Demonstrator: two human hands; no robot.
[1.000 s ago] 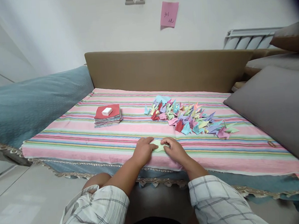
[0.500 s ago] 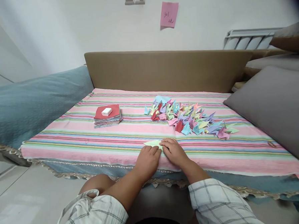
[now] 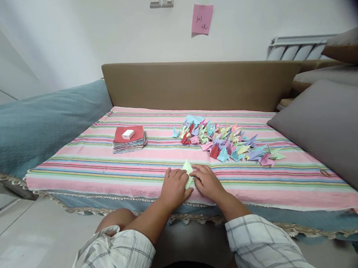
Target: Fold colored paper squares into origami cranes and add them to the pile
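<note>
On the striped cloth, paper cranes spread toward the back edge; near the front edge, the left hand and right hand flank the pale green paper, just turned from crosswise to pointing rearward, suggesting another side is being creased; both touch it, pinched or not I cannot tell; it looks slim, flat, diamond-shaped
</note>
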